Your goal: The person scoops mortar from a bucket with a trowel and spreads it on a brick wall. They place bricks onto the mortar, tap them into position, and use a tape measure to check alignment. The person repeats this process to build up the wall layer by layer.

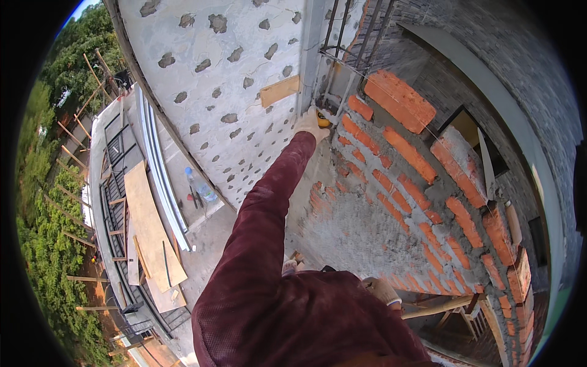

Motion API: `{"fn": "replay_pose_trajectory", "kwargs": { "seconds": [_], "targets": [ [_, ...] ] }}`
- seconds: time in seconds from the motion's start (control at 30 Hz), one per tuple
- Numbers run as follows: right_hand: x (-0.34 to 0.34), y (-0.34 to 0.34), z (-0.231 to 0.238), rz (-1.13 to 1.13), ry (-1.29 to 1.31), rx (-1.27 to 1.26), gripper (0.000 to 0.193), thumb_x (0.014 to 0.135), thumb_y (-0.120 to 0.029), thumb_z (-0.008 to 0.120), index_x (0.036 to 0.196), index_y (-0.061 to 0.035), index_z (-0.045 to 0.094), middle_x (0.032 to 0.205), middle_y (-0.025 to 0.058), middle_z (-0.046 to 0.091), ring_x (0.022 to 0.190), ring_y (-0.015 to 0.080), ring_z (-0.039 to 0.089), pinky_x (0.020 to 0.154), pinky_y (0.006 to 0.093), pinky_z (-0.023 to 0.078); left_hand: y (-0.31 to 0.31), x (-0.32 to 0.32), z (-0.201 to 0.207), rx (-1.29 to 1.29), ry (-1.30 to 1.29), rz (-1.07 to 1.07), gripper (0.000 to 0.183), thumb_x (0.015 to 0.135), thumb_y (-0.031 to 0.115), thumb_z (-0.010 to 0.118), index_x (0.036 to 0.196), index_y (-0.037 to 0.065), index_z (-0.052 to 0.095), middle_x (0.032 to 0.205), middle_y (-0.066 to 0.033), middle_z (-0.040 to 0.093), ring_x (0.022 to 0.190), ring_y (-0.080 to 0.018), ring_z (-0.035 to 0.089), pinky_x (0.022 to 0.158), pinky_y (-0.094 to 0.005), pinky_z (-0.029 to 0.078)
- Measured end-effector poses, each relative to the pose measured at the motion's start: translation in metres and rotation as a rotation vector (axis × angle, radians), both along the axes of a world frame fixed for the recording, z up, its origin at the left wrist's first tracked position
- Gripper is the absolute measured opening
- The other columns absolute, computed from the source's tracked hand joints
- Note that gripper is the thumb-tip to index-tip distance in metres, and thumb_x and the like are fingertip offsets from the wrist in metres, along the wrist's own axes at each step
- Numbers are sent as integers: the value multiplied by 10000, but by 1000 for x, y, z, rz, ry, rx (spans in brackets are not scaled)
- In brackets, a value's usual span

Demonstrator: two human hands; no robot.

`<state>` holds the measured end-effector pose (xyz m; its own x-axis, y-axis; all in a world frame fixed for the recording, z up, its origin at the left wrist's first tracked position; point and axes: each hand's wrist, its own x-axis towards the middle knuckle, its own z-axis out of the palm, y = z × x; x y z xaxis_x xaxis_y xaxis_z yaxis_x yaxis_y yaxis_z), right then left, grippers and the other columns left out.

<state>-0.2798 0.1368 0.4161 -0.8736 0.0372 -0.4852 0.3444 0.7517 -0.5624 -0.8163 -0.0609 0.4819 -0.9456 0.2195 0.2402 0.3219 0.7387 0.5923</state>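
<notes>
My left arm, in a maroon sleeve, stretches up to the corner where the brick wall [406, 153] meets the pale pitted wall [202, 37]. There my gloved left hand [310, 125] is closed around a small yellow and black tape measure [322, 118], close to the end of the brick courses. My right hand [381, 290], also in a light glove, is low beside my body near the foot of the brick wall. Its fingers are mostly hidden. Grey mortar fills the joints, and loose-looking bricks [400, 101] top the wall.
A thin string runs along the wall top. Steel bars [372, 30] rise at the corner. A wooden block [280, 91] sits on the pale wall. At left are metal channels [160, 165], a plywood sheet [150, 214], a plastic bottle [199, 185] and a drop edge with trees beyond.
</notes>
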Motion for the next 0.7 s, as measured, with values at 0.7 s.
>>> {"fn": "replay_pose_trajectory", "kwargs": {
  "seconds": [0.7],
  "targets": [
    [37, -1, -2, -202, -171, 55, 381, 929, -305, 614, 1178, -39, 722, 1111, 263, 728, 1104, 426, 686, 940, 489, 532, 10, -2, -8, 80, 3, 106, 963, 698, 436, 863, 1484, 137, 394, 1309, -152, 637, 1238, -362, 602, 1049, -461, 475]
  ]
}}
